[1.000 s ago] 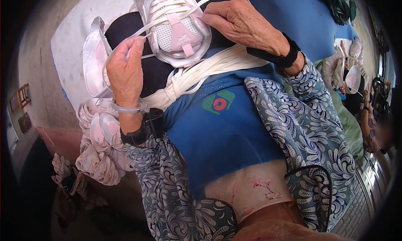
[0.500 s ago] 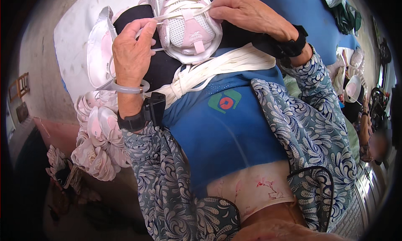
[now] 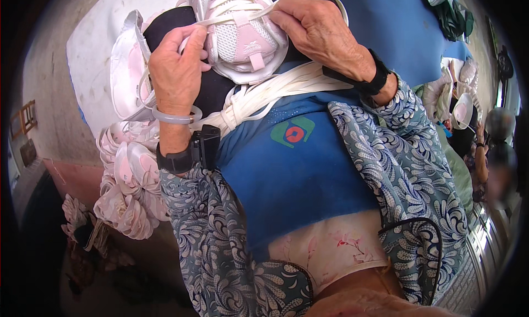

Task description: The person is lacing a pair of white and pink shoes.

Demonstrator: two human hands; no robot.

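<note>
A pink and white mesh shoe upper (image 3: 250,44) lies in front of me, its tongue tab toward me. White shoelace (image 3: 234,16) crosses its front in several rows. My left hand (image 3: 176,69) pinches the lace at the upper's left side, thumb against fingers. On the right side my right hand (image 3: 319,33) is closed on the lace too; a loop of it arcs above that hand. A knotted bundle of white laces (image 3: 275,94) lies across my lap, just below the upper, over a blue apron (image 3: 308,179).
To the left, another white and pink upper (image 3: 127,69) rests on a white sheet (image 3: 91,52). A stack of similar uppers (image 3: 132,179) hangs below it. A blue surface (image 3: 394,30) extends at the right. Another person's arm (image 3: 480,157) shows at the far right, near more uppers (image 3: 463,110).
My right hand has turned and shifted slightly left and down, and a lace loop now shows above it. The left hand stays pinched at the upper's side.
</note>
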